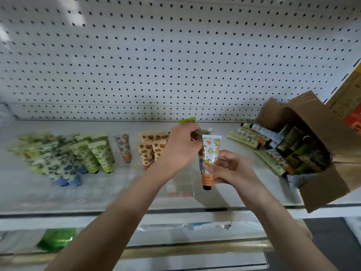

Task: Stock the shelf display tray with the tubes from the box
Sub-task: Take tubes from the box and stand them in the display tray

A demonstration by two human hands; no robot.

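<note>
Your right hand (230, 169) pinches a white plastic tube printed with orange fruit and green leaves (210, 153), low on its body, just above the black screw cap (207, 187). The tube stands nearly upright, cap down and flat crimped end up, between your two hands and over the clear plastic display tray (136, 184) on the white shelf (242, 145). Your left hand (181, 145) is curled round a bundle of other tubes. One green crimped end (188, 120) sticks out above the knuckles; how many tubes it holds I cannot tell. The place that seems right for the tube lies to your left: a single tube of the same print (124, 147) stands in the tray between the green-leaf tubes (97, 153) and the peach-coloured tubes (150, 151). The left hand is nearer to that row, but it is full, so I think the right hand must carry the tube across. The brown cardboard box (320, 122), with more tubes inside, lies open at your right.
</note>
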